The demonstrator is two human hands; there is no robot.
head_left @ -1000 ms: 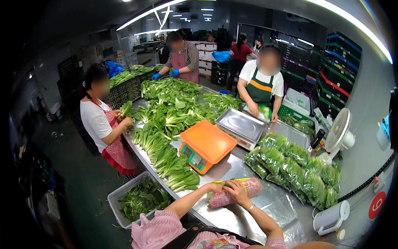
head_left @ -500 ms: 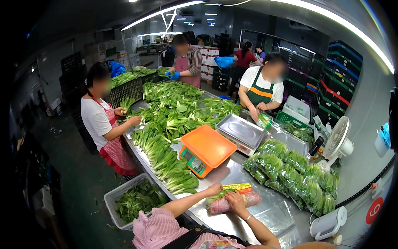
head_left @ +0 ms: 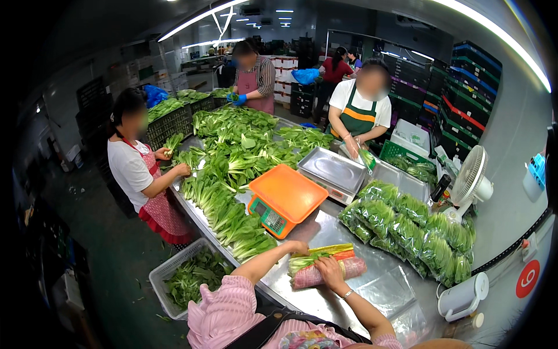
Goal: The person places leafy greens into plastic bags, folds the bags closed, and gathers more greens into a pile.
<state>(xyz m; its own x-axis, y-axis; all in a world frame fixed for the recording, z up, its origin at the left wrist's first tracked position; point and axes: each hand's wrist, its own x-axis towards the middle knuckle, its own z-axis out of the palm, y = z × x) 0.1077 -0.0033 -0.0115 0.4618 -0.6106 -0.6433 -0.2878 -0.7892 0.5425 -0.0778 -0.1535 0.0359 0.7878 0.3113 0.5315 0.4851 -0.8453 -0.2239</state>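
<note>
On the steel table in front of me lies a printed plastic bag (head_left: pixel 309 280), red-and-white with a yellow band, holding leafy greens. Pale stems of the greens (head_left: pixel 298 263) show at its left end. My right hand (head_left: pixel 330 271) rests over the bag's middle, fingers bent and pressed onto it. At the bag's far left corner, beside the yellow band, my left hand (head_left: pixel 299 248) has its fingers curled in; what they pinch, if anything, is hidden. Just beyond stands an orange-topped scale (head_left: pixel 288 189).
Loose greens (head_left: pixel 232 160) cover the table's left and middle. Bagged greens (head_left: pixel 401 230) are piled on the right, near a fan (head_left: pixel 472 177) and a white jug (head_left: pixel 462 298). A basket of leaves (head_left: pixel 160 278) stands lower left. Three co-workers stand around the table; a second scale (head_left: pixel 334 171) sits beyond.
My left hand has moved away from me, to the bag's far left corner. My right hand stays on the bag, and more of the stem ends shows. The whole view has shifted slightly.
</note>
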